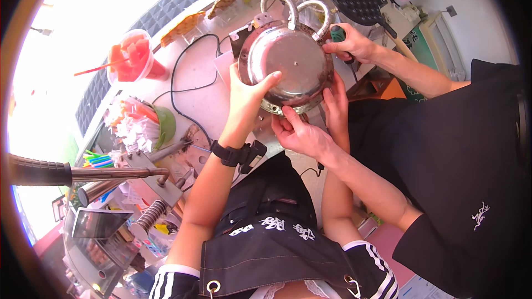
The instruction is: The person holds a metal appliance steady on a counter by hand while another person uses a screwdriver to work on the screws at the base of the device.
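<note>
A round, scuffed metal appliance housing (293, 63) with two looped metal conduits (279, 1) is tilted up above the counter. My left hand (249, 86) grips its left side, thumb across the metal face. At its lower right edge, my right hand (337, 105) holds the rim, fingers partly hidden. A co-worker's hand (302, 133) touches the bottom rim between my hands. The co-worker's other hand (357, 44) holds a green-handled screwdriver (337, 34) beside the housing's right edge.
A black dimpled pan-like plate (354, 0) lies behind. On the left stand a cup of red fruit pieces (130, 58) and a green tub (165, 126) of wrapped sticks. A black cable (174, 77) crosses the counter. A metal lever with black grip (41, 171) juts in.
</note>
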Demonstrator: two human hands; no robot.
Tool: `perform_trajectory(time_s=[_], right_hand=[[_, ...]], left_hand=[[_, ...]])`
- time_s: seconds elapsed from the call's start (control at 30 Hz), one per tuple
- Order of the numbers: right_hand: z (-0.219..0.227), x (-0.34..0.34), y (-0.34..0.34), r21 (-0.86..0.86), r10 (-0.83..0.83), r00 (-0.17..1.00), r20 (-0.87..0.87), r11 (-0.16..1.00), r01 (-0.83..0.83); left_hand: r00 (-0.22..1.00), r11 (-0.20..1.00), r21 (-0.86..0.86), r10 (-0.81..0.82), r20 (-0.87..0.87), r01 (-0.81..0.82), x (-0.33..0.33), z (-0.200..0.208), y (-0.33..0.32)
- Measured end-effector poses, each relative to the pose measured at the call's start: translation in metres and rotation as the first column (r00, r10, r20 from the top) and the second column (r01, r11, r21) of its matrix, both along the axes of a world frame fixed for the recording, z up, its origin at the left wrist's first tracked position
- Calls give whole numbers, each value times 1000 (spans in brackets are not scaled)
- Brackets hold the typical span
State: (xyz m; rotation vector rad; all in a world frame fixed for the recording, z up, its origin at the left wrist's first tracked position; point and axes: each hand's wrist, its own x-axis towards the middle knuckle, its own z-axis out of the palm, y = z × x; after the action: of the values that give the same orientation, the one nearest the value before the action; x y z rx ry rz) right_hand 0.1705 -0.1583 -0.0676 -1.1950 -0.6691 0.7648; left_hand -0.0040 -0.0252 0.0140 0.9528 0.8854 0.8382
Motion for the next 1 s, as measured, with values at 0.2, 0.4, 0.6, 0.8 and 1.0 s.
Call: perform_trajectory(time_s=[0.2,0.4,0.6,0.8,1.0], right_hand=[[6,-2,0,-9,0,1000,12,1000,0],[11,-7,0,-14,4,994,106,1000,-2],[32,-13,-6,-30,5,977,213,1000,2],[59,-35,-9,-101,181,876,447,983,-151],[79,-51,-2,-193,349,688,635,935,-297]], left_hand=[[999,1000,23,-12,-45,13,0,-7,2],[998,999,36,7,-61,-5,-1,-9,3],[999,1000,26,-1,-38,2,2,-8,2],[998,997,77,-4,-59,9,0,-13,1],[999,995,97,3,-42,1,3,-17,2]])
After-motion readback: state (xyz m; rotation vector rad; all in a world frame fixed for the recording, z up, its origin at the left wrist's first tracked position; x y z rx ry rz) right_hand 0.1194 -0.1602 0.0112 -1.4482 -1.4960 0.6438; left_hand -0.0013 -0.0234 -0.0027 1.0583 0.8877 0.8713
